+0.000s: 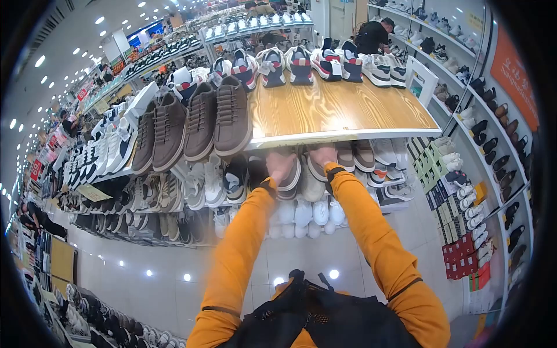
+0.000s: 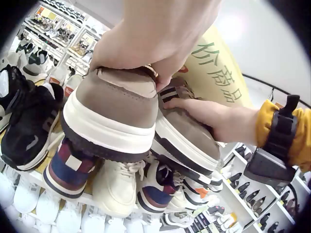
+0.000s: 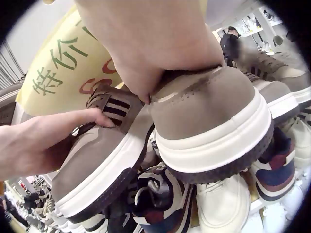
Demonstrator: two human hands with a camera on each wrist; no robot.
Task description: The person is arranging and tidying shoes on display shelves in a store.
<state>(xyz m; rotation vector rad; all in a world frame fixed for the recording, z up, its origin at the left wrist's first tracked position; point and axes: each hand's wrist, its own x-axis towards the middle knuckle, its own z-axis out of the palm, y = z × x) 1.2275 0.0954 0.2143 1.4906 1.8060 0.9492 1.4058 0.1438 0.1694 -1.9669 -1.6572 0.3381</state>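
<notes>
In the left wrist view my left hand [image 2: 155, 39] grips a brown-grey shoe [image 2: 116, 104] with a white sole by its heel, fingers inside the opening. Beside it, my right hand [image 2: 209, 114] holds a matching shoe [image 2: 187, 136] with dark stripes. The right wrist view shows my right hand [image 3: 155, 43] over the heel of its shoe [image 3: 204, 107], and my left hand [image 3: 53, 136] on the other shoe [image 3: 97, 150]. Both hands reach under the wooden top shelf [image 1: 342, 113] in the head view, wrists close together.
Brown shoes [image 1: 232, 116] stand at the left of the top shelf, sneakers [image 1: 299, 64] along its back. Below the held pair are cream [image 2: 116, 187] and blue-maroon shoes [image 2: 68, 170]. A yellow sign [image 3: 63, 58] hangs behind. Shoe racks [image 1: 499, 145] line the right; a person [image 1: 374, 37] stands far back.
</notes>
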